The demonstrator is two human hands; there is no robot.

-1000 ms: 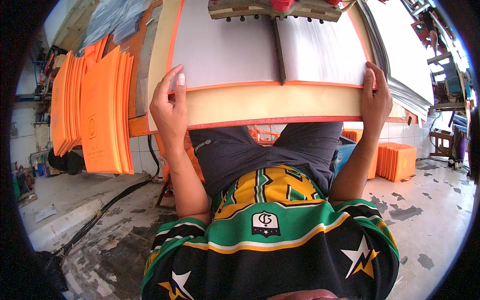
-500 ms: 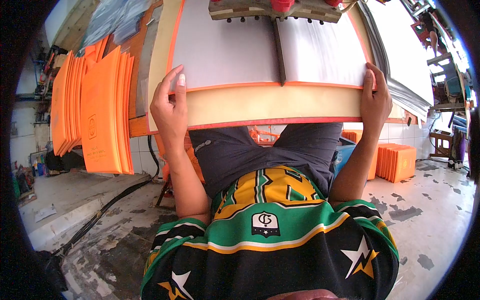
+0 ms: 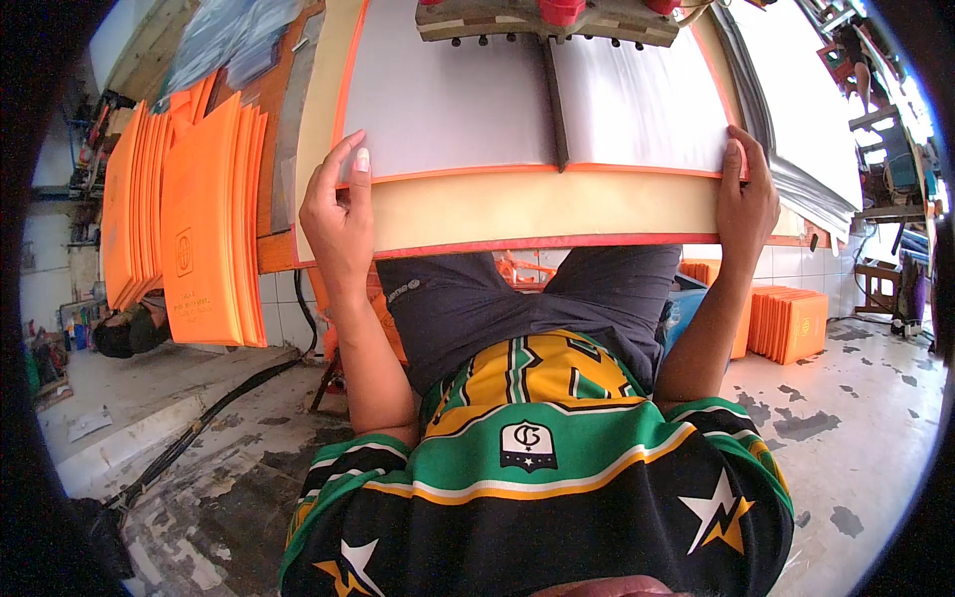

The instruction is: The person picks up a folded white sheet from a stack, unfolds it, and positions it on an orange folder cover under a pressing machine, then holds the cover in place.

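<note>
An opened orange folder cover (image 3: 468, 172) lies flat on a cream board (image 3: 547, 209) with a red front edge. Glossy whitish sheeting (image 3: 453, 109) covers both of its halves, and a dark strip (image 3: 556, 104) runs down the middle. At the near left corner, my left hand (image 3: 341, 209) holds the cover's edge between thumb and fingers. My right hand (image 3: 748, 199) does likewise at the near right corner. Over the far part of the cover sits a metal machine bar (image 3: 547, 27) with bolts and red knobs; the cover's far edge is out of view.
Stacked orange folders (image 3: 214, 229) stand at the left beside clear plastic sheets (image 3: 229, 45). More orange folders (image 3: 789, 323) rest on the floor at right. A pile of sheets (image 3: 811, 129) lies right of the board. Black cables (image 3: 214, 408) cross the floor. Another person's head (image 3: 119, 336) shows at far left.
Another person's head has come into view at far left, behind the orange folders. Both my hands and the cover stay in place.
</note>
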